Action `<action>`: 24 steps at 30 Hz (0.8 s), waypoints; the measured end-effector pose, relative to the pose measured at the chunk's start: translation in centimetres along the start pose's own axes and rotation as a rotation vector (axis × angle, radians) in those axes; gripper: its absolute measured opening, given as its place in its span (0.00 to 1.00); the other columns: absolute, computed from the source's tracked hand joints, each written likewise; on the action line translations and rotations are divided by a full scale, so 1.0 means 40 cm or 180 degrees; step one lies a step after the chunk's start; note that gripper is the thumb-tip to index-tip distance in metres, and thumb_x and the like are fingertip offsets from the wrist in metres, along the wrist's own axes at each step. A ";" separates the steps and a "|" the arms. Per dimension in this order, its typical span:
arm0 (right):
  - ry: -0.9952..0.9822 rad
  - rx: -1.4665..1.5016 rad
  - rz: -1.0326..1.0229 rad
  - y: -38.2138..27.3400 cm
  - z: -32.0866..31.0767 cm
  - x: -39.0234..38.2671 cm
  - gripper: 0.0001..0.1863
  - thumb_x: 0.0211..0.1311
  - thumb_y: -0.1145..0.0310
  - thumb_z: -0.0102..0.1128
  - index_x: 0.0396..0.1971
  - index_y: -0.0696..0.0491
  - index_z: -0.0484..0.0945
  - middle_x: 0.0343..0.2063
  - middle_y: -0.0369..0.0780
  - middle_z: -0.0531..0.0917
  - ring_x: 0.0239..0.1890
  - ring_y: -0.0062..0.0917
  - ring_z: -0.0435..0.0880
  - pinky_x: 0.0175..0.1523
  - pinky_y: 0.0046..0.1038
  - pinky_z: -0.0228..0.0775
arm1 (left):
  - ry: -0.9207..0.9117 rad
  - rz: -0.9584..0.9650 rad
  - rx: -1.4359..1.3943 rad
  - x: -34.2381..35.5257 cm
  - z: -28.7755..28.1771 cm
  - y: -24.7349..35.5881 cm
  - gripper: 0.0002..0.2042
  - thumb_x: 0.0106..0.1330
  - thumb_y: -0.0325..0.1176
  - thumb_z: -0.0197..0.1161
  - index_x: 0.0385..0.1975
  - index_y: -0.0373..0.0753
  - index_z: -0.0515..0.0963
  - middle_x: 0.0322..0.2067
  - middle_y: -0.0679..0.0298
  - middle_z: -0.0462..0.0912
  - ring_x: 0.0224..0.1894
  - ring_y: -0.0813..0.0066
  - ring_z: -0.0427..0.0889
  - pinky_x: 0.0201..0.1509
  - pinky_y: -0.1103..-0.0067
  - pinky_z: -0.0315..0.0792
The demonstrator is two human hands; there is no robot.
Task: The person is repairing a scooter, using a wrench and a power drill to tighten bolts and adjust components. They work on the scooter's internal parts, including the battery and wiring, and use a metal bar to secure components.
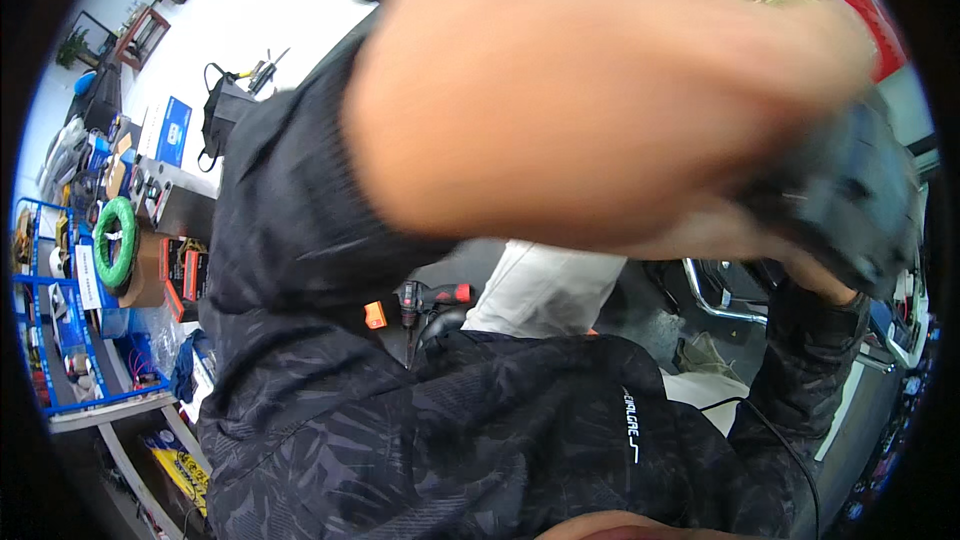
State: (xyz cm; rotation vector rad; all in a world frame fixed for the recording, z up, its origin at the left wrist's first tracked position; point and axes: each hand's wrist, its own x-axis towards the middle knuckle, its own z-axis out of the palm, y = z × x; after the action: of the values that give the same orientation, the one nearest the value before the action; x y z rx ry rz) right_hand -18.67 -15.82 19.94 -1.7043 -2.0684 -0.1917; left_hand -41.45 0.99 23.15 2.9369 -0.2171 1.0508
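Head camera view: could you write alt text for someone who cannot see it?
A blurred bare left hand in a black patterned sleeve fills the frame, close to the lens, beside a dark blurred object. Behind, a green wire coil sits on a cluttered blue wire shelf.

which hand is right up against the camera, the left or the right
The left hand: it is a large blur filling the upper picture. The right hand sits smaller at the right edge, under a dark object.

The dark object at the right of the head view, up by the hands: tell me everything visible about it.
The dark object is blocky, black or dark grey, apparently hard plastic, and blurred, so its kind and details cannot be made out. It sits high at the right, close to the camera. The left hand, huge and blurred, overlaps its left side; the right hand, coming out of a dark sleeve, touches it from below.
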 end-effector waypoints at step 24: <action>-0.0024 0.2319 0.3278 0.183 0.424 -0.640 0.11 0.76 0.66 0.64 0.37 0.59 0.83 0.26 0.33 0.82 0.28 0.15 0.77 0.36 0.21 0.68 | -0.2139 -0.3368 0.0670 -1.105 0.492 0.041 0.41 0.54 0.61 0.78 0.63 0.42 0.77 0.41 0.55 0.90 0.39 0.57 0.91 0.39 0.67 0.84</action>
State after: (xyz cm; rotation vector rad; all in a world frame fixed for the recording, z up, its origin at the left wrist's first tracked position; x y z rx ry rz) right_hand -12.50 -30.59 -7.24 -1.9610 -0.8325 0.7757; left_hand -63.06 3.72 -20.10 2.7169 1.3304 -0.0640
